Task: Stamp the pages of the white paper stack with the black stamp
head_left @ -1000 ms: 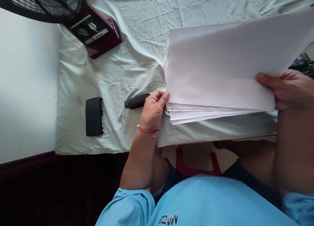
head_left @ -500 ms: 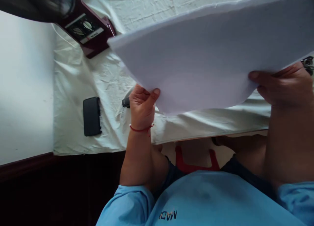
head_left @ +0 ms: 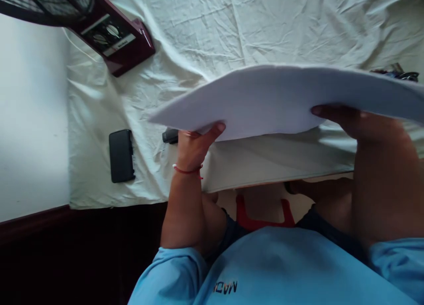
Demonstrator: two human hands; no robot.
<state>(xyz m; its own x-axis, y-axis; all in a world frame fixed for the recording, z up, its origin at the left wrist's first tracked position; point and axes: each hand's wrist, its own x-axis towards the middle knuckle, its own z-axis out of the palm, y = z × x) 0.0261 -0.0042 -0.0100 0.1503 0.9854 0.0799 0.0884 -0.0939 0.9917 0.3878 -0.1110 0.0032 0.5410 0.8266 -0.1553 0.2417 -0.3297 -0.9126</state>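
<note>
Wrinkled pale cloth (head_left: 205, 35) covers the tabletop, and we sit at its near edge with a stack of white paper (head_left: 281, 99) lifted clear of it. Our left hand (head_left: 194, 146) grips the stack's left corner, thumb pressed up against the underside and fingers curled behind the edge; a red string bracelet (head_left: 187, 170) circles that wrist. Our right hand (head_left: 361, 124) holds the right part of the stack from below, fingers spread flat along the sheets, so both hands are closed on the paper. The stack lies nearly level, bowed a little, hanging above the cloth in front of us.

Just behind our left hand a small dark object (head_left: 170, 136) rests on the cloth, partly hidden by the paper. Further left lies a black phone (head_left: 121, 155), well apart from the stack. At the far left corner stands a maroon fan base (head_left: 114, 35) with dials.
</note>
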